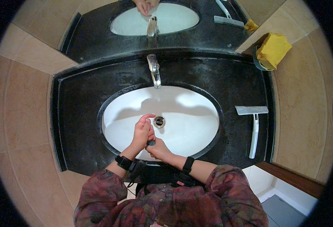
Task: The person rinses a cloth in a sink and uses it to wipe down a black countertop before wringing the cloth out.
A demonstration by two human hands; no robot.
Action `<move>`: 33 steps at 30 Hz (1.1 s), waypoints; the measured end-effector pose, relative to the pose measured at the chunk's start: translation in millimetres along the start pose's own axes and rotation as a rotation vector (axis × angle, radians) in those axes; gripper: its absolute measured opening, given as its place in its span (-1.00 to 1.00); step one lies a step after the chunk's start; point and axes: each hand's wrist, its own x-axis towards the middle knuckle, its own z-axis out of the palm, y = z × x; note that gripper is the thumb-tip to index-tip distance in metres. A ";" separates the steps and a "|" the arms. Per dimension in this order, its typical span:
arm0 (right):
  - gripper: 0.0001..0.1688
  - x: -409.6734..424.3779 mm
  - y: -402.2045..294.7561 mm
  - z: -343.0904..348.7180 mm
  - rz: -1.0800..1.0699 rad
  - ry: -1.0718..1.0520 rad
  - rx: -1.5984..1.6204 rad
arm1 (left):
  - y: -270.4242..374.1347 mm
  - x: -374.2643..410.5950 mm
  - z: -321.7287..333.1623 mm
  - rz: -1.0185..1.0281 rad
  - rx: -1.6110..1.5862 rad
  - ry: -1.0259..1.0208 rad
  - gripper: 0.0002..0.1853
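Over the near part of a white oval washbasin (pixel 192 133), my two hands are close together. My right hand (pixel 161 150) is closed around a small dark grey object (pixel 151 143), mostly hidden by the fingers; what it is cannot be made out. Just above and to the left is my left hand (pixel 143 130), its fingers curled and one finger bent over toward the metal drain (pixel 159 122). Whether the left hand also grips the grey object is unclear. A chrome faucet (pixel 155 72) stands behind the basin, its spout over the far rim.
A black stone countertop (pixel 78 113) surrounds the basin, with raised edges at the sides. On the right lies a white-handled squeegee (pixel 254 130). A yellow sponge (pixel 273 51) sits in a dark container at the back right corner. Behind, a mirror (pixel 98 31) reflects the counter.
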 end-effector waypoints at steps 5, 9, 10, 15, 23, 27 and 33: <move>-0.68 17.7 19.5 -6.1 -0.061 0.076 -0.114 | -16.6 11.8 -4.2 0.006 0.034 0.047 -0.78; -0.67 26.4 29.4 -8.1 -0.043 0.117 -0.205 | -28.9 17.7 -9.2 0.014 0.040 0.071 -0.79; -0.68 27.7 30.7 -8.6 -0.022 0.118 -0.231 | -31.3 18.6 -9.6 0.016 0.035 0.076 -0.79; -0.68 33.3 38.5 -9.4 0.098 0.133 -0.206 | -44.2 21.3 -13.3 0.003 0.063 0.127 -0.79; -0.69 37.5 42.3 -12.7 -0.090 0.118 -0.331 | -45.5 20.3 -18.1 0.072 0.060 0.219 -0.78; -0.61 17.3 0.4 -14.9 -0.400 0.149 -0.763 | -22.5 16.3 -23.3 0.028 -0.100 0.288 -0.70; -0.63 -11.1 -41.7 -40.2 0.178 -0.654 0.321 | 32.7 -21.6 -20.8 0.058 -0.238 -0.330 -0.26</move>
